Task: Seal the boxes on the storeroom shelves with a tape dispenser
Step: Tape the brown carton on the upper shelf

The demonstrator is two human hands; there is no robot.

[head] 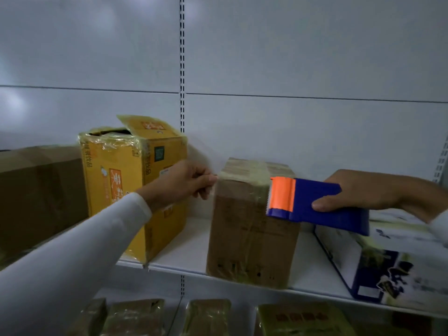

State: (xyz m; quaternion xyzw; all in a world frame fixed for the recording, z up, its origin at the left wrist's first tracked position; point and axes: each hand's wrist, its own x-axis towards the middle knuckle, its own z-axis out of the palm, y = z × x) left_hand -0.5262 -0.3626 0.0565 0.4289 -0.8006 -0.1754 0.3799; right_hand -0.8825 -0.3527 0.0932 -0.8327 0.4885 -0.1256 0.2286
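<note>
Both arms outstretched: left hand (184,181) fingers pinching tape, right hand (363,190) gripping dispenser (322,204).

White shelf (194,253) bears yellow box (126,180), brown box (252,229).

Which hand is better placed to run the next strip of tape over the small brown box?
Probably the right hand: it already holds the tape dispenser against the brown box, upper right edge. The left hand only pinches at its upper left corner.
</note>
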